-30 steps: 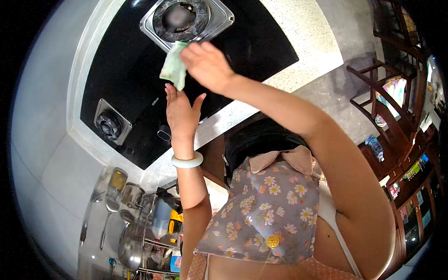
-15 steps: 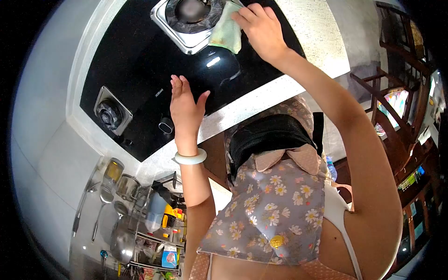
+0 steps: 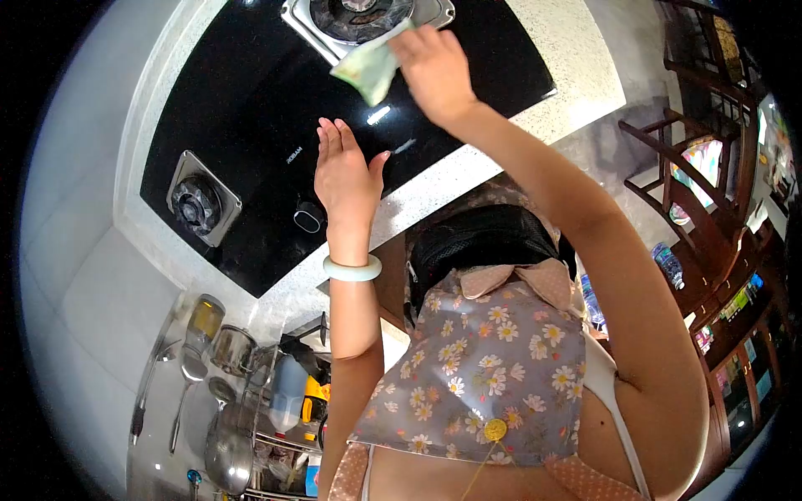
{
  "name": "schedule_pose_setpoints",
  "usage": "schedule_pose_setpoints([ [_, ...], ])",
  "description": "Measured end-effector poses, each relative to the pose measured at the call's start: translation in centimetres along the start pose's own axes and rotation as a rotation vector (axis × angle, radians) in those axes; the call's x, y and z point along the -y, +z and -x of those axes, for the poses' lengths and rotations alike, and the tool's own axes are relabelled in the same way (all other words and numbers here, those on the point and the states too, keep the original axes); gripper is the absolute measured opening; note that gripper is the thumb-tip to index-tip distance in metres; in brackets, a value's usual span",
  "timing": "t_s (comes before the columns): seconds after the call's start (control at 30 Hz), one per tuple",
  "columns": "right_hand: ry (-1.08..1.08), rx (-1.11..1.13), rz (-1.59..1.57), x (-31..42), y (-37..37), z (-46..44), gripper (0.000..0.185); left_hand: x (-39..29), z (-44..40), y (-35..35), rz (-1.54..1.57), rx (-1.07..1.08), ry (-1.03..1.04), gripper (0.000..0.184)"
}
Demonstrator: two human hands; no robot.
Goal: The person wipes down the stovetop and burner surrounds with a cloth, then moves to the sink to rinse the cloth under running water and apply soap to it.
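Where our right hand [image 3: 434, 73] reaches over the black cooktop [image 3: 242, 108], its fingers are bent and closed on one edge of a pale green cloth [image 3: 368, 68]. The cloth lies just to the left of those fingers, beside the near edge of the large burner's metal tray [image 3: 327, 48]. Its long axis slants from our fingertips down and left, toward a loose corner; the cloth is slightly blurred, so we cannot tell how much of it touches the glass.

Our left hand [image 3: 344, 171] is open and holds nothing, its fingers straight and close together, the thumb spread toward the right. We cannot tell whether its palm meets the glass. From it, the cloth is straight ahead and a little right, a gap away, beyond the fingertips. The right hand is the nearer one, already touching the cloth.

Left of our left hand are a round knob [image 3: 309, 217] and, farther off, a small burner [image 3: 197, 205]. We wear a pale bangle [image 3: 352, 269] on the left wrist.
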State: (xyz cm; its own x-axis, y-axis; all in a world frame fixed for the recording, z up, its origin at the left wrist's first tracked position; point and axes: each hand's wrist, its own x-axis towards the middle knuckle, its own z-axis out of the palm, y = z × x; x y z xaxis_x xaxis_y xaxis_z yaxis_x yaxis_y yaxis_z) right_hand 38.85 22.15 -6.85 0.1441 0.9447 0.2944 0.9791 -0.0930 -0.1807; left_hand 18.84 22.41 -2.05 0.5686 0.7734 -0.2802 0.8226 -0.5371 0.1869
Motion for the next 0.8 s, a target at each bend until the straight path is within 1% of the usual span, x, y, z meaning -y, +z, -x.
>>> schedule_pose_setpoints([
  [0.03, -0.019, 0.001, -0.027, 1.2, 0.1, -0.1, 0.026, 0.1, 0.0, 0.0, -0.004, -0.004, 0.011, 0.071],
  [0.1, -0.060, 0.013, 0.001, 4.3, 0.7, -0.3, 0.025, 0.1, 0.0, 0.0, 0.009, -0.005, 0.016, 0.072],
  [0.17, -0.004, -0.068, -0.132, 5.1, 2.0, -0.5, 0.023, -0.1, 0.0, -0.3, 0.040, -0.004, -0.008, 0.075],
  [0.2, -0.032, -0.023, -0.123, 4.8, 1.1, -0.5, 0.022, 0.0, 0.1, -0.2, 0.050, -0.019, -0.008, 0.071],
  [0.3, -0.055, -0.063, -0.174, 4.2, 1.0, -0.6, 0.023, -0.2, 0.1, 0.0, 0.088, -0.020, -0.080, 0.067],
  [0.33, -0.054, -0.038, -0.202, 4.0, 1.2, -0.7, 0.022, -0.4, 0.0, -0.1, 0.096, -0.026, -0.111, 0.063],
  [0.37, -0.029, -0.005, -0.282, 3.4, 1.3, -0.7, 0.024, -0.2, 0.0, -0.2, 0.126, -0.035, -0.136, 0.057],
  [0.43, 0.012, 0.077, -0.454, 1.7, 0.8, -0.6, 0.027, 0.0, -0.3, -0.6, 0.281, -0.132, -0.171, 0.051],
  [0.47, 0.164, 0.286, -0.857, 0.2, 0.3, -0.6, 0.022, -0.1, -0.4, -0.8, 0.305, -0.224, -0.174, 0.045],
  [0.5, 0.537, 0.741, -1.216, -1.3, -1.7, -1.6, 0.021, -1.1, -0.7, -1.7, 0.328, -0.291, -0.215, 0.041],
  [0.57, 0.759, 0.880, -1.836, -4.7, -3.8, -0.9, 0.026, -2.8, -1.3, -1.8, 0.574, -0.377, -0.353, 0.038],
  [0.67, 0.831, 0.913, -2.190, -7.9, -4.8, 0.1, 0.026, -6.6, -3.0, -2.2, 1.144, -0.458, -0.430, 0.036],
  [0.7, 0.793, 0.930, -2.249, -9.0, -5.0, 0.2, 0.029, -7.8, -3.6, -2.5, 1.270, -0.435, -0.432, 0.036],
  [0.77, 0.821, 0.930, -2.264, -10.3, -5.5, 0.2, 0.030, -10.1, -4.5, -3.2, 1.522, -0.380, -0.433, 0.034],
  [0.8, 0.795, 0.946, -2.277, -11.2, -5.5, 0.1, 0.031, -11.1, -4.9, -3.3, 1.543, -0.354, -0.428, 0.040],
])
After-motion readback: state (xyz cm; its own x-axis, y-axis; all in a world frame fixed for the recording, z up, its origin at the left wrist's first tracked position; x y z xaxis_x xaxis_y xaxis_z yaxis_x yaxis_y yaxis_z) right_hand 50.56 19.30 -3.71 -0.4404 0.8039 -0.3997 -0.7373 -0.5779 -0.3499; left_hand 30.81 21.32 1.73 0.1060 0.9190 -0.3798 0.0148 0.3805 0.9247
